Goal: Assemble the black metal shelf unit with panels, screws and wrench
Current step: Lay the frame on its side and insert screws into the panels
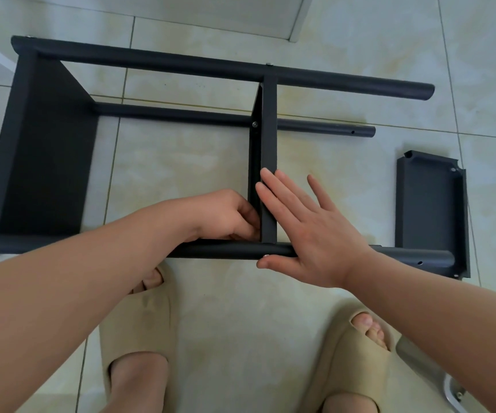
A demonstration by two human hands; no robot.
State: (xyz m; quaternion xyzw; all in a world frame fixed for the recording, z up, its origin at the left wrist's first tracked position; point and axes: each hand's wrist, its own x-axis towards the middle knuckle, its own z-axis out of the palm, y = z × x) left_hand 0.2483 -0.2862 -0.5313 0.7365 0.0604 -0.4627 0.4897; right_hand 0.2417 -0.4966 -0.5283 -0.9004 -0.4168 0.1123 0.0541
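The black shelf frame lies on its side on the tiled floor, with black tube legs running left to right. One panel is fixed at the left end and a middle panel stands across the tubes. My left hand curls against the inner face of the middle panel near the front tube; what its fingers hold is hidden. My right hand lies flat with straight fingers against the panel's right side, thumb under the front tube. A loose third panel lies at the right.
My feet in beige slippers stand just in front of the frame. A chrome object shows at the lower right edge. A pale door or cabinet edge runs along the top.
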